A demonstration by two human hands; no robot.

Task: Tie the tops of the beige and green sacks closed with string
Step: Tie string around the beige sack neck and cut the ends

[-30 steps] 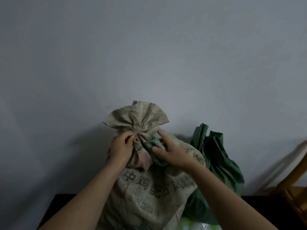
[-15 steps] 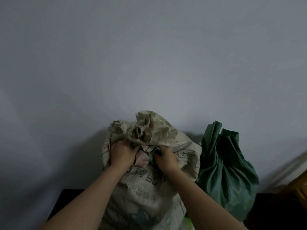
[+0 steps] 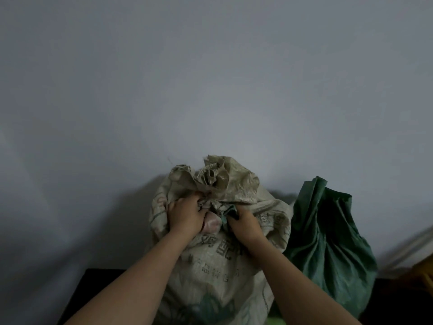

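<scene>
**Both hands clenched at the beige sack's neck**

Both forearms reached away from the camera. The left hand (image 3: 186, 219) and right hand (image 3: 244, 225) were curled tight, each gripping the gathered neck of the beige sack (image 3: 210, 266) from its own side. The sack stood upright against the wall (image 3: 210, 78), crumpled top pointing up. The green sack (image 3: 328, 242) stood upright just right of it, touching.

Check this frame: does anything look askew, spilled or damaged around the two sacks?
Nothing spilled or torn that I can see. The beige sack has its gathered top crumpled and flopped over, both hands gripping its neck. The green sack leans beside it, top loosely bunched, with no string visible.
</scene>
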